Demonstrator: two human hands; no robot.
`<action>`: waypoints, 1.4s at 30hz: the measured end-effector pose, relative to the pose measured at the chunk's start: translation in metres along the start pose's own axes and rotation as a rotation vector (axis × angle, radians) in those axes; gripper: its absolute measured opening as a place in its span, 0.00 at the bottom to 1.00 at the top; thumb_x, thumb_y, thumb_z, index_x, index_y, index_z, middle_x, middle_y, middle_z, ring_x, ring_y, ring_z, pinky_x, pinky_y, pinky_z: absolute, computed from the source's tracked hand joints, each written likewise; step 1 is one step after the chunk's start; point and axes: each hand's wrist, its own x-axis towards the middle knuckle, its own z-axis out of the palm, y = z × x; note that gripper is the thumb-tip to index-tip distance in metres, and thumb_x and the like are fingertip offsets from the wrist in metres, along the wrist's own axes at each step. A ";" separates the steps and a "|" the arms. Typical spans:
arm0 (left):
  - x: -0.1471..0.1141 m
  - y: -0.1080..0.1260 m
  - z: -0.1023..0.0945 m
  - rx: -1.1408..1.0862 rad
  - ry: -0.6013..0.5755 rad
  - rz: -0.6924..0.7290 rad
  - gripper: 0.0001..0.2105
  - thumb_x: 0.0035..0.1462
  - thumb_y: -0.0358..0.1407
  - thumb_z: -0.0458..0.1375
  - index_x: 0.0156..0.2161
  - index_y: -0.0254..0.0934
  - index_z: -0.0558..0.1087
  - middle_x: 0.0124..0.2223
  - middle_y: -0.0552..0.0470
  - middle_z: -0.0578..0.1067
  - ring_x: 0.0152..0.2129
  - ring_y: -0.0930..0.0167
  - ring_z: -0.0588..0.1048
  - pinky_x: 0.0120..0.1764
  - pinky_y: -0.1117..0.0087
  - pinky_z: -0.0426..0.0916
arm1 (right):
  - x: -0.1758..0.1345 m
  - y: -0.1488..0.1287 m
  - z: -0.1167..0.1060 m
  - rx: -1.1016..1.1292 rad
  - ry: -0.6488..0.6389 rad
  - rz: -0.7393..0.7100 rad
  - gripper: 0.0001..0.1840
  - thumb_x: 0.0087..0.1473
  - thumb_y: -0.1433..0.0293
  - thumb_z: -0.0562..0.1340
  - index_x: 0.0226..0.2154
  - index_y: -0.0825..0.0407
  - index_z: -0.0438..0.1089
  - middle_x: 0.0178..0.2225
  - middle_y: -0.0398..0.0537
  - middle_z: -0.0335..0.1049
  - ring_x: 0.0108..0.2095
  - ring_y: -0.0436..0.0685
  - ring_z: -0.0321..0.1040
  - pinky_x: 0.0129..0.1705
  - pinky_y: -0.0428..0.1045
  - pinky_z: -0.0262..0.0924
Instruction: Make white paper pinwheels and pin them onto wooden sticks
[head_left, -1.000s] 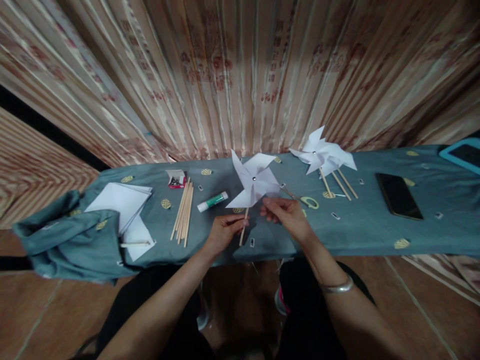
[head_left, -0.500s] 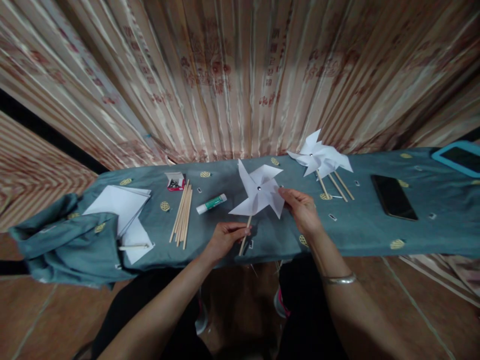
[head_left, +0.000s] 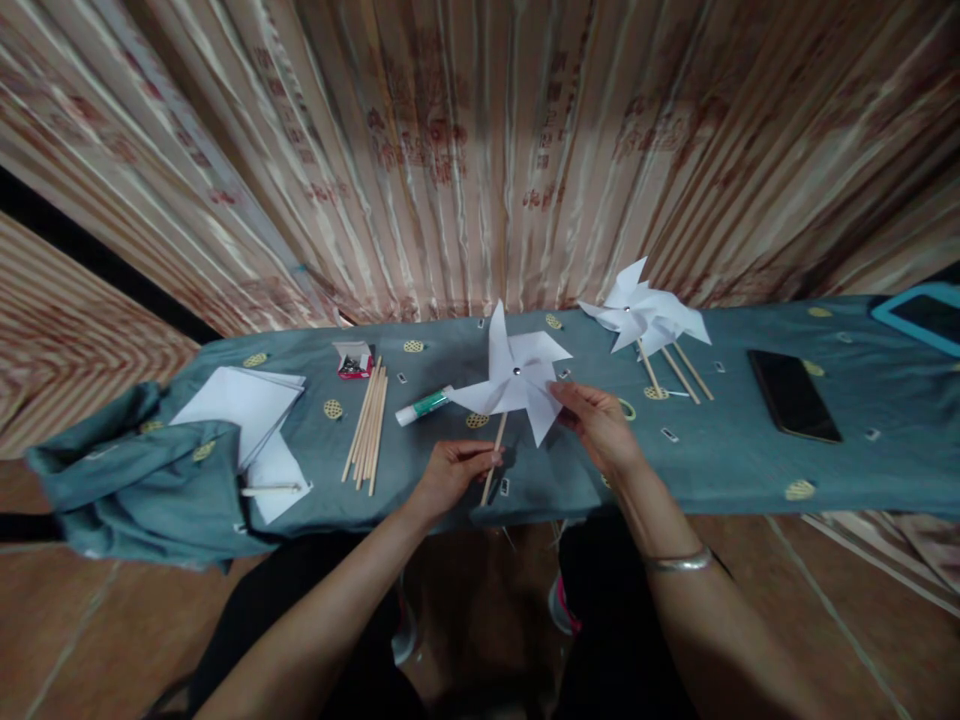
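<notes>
A white paper pinwheel [head_left: 527, 388] with a dark pin at its centre is held up over the middle of the cloth. My left hand [head_left: 454, 474] pinches its wooden stick below the blades. At the right side, the thumb and fingers of my right hand [head_left: 604, 428] are closed on the edge of a blade; the fingertips are partly hidden by the paper. Just left of the pinwheel lies a green and white glue stick [head_left: 426, 406]. Several loose wooden sticks [head_left: 365, 430] lie in a bundle farther left, beside a small open box of pins [head_left: 354, 362].
Several white paper sheets [head_left: 244, 400] lie on the left of the grey-green cloth [head_left: 720, 470], with a pale pen-like thing on them. Other pinwheels [head_left: 645, 318] lie overlapping at the back right. Right of them are a black phone [head_left: 795, 395] and a blue-framed device [head_left: 919, 318].
The pinwheel's blades have turned a little counterclockwise. My right hand has shifted slightly left and down along the blade edge, while my left hand keeps its hold on the stick.
</notes>
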 end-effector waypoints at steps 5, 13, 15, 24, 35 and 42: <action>0.002 -0.002 0.001 0.001 0.023 0.001 0.18 0.30 0.44 0.73 0.29 0.34 0.83 0.20 0.51 0.75 0.18 0.77 0.63 0.24 0.73 0.58 | -0.002 0.001 0.002 0.020 0.003 0.047 0.19 0.28 0.55 0.77 0.20 0.49 0.76 0.21 0.40 0.73 0.22 0.49 0.64 0.26 0.47 0.59; 0.002 -0.001 0.002 0.013 0.023 0.039 0.17 0.33 0.45 0.72 0.28 0.34 0.83 0.19 0.53 0.72 0.19 0.76 0.62 0.25 0.72 0.57 | -0.003 0.006 0.009 0.006 -0.030 0.068 0.19 0.28 0.55 0.77 0.18 0.49 0.74 0.19 0.40 0.69 0.21 0.48 0.61 0.22 0.46 0.57; 0.001 -0.001 0.002 0.024 0.017 0.051 0.16 0.34 0.46 0.72 0.27 0.34 0.82 0.19 0.53 0.72 0.19 0.76 0.62 0.25 0.71 0.57 | -0.003 0.006 0.010 -0.015 -0.044 0.063 0.20 0.28 0.54 0.77 0.18 0.49 0.73 0.19 0.40 0.69 0.21 0.49 0.61 0.22 0.46 0.57; 0.001 -0.001 0.003 0.054 -0.012 0.063 0.14 0.38 0.43 0.70 0.27 0.34 0.82 0.19 0.54 0.69 0.19 0.77 0.61 0.25 0.72 0.54 | -0.005 0.006 0.013 -0.009 -0.061 0.093 0.19 0.28 0.55 0.77 0.17 0.49 0.73 0.18 0.39 0.68 0.21 0.48 0.62 0.23 0.46 0.57; 0.001 0.000 0.007 0.030 0.006 0.048 0.17 0.35 0.45 0.72 0.30 0.34 0.83 0.19 0.54 0.70 0.19 0.77 0.61 0.25 0.72 0.55 | -0.007 0.011 0.018 -0.054 -0.111 0.090 0.20 0.28 0.53 0.77 0.18 0.50 0.74 0.18 0.40 0.70 0.20 0.48 0.65 0.22 0.45 0.57; 0.002 -0.003 0.005 0.031 -0.007 0.051 0.17 0.37 0.44 0.72 0.30 0.34 0.83 0.21 0.53 0.73 0.19 0.77 0.63 0.25 0.72 0.58 | -0.009 0.014 0.024 -0.123 -0.137 0.082 0.22 0.31 0.50 0.74 0.18 0.51 0.76 0.21 0.44 0.75 0.21 0.47 0.66 0.23 0.44 0.57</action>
